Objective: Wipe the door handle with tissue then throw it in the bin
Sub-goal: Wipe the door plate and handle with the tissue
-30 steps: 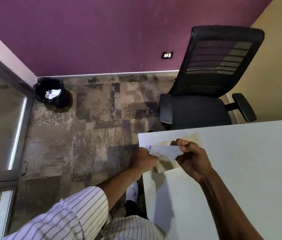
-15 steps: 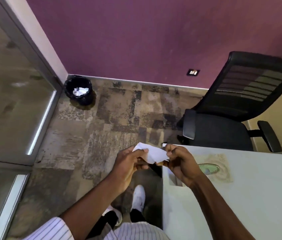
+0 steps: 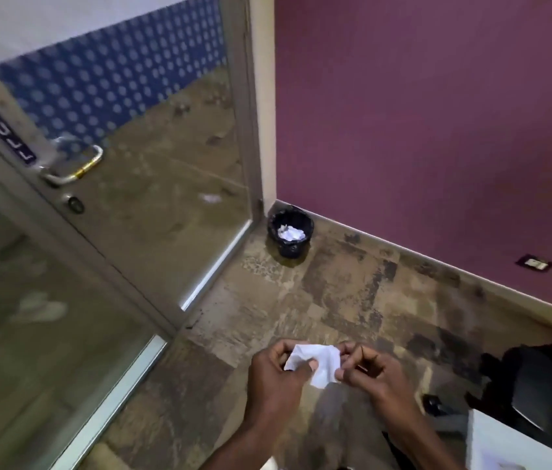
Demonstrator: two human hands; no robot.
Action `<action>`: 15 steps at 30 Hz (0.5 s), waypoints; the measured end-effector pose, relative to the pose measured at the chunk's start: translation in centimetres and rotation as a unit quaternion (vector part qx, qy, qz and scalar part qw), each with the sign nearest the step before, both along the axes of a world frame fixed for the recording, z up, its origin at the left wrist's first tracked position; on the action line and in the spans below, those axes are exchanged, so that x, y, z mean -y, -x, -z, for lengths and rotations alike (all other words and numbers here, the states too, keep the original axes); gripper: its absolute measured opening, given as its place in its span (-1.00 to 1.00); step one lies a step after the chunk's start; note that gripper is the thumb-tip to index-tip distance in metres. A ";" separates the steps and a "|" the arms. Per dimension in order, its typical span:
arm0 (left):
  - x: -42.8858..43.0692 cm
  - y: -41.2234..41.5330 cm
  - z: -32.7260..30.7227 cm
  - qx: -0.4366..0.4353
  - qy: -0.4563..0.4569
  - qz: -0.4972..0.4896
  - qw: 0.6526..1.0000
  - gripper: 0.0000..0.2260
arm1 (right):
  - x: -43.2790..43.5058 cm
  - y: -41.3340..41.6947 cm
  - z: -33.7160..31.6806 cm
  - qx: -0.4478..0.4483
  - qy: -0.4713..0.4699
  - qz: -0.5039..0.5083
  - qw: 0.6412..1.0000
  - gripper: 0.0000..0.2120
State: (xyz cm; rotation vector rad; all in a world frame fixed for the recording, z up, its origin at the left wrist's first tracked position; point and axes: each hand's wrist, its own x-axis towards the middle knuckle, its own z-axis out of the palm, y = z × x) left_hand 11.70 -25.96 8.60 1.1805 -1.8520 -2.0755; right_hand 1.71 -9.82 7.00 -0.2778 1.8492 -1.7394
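A white tissue [image 3: 317,362] is held between both hands low in the middle of the view. My left hand [image 3: 276,376] pinches its left side and my right hand [image 3: 369,371] pinches its right side. The silver door handle [image 3: 76,166] sits on the glass door at the upper left, under a "PULL" label, far from both hands. A small black bin [image 3: 290,234] with crumpled white paper inside stands on the floor in the corner by the purple wall.
The glass door and its frame [image 3: 132,273] fill the left side. A black office chair [image 3: 539,385] and a white table corner [image 3: 491,446] are at the lower right. Patterned carpet [image 3: 318,293] lies between me and the bin.
The view has swung left and up from the table, bringing the door and its handle into sight. Both hands have kept hold of the tissue and have left the table.
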 end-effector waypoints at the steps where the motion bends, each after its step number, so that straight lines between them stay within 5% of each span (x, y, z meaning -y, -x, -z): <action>1: 1.1 -0.5 -0.2 -0.003 -0.004 -0.017 1.000 -0.87 | 1.6 -0.2 0.0 -0.010 -0.005 -0.013 1.000 -0.79; 8: 7.4 -2.6 -0.1 0.001 -0.033 -0.107 0.994 -0.80 | 11.1 -0.4 -0.4 -0.008 -0.008 -0.045 0.999 -0.83; 15: 13.0 -2.0 0.1 0.018 0.028 -0.188 0.982 -0.76 | 19.4 1.3 -1.4 -0.086 -0.052 -0.081 0.992 -0.54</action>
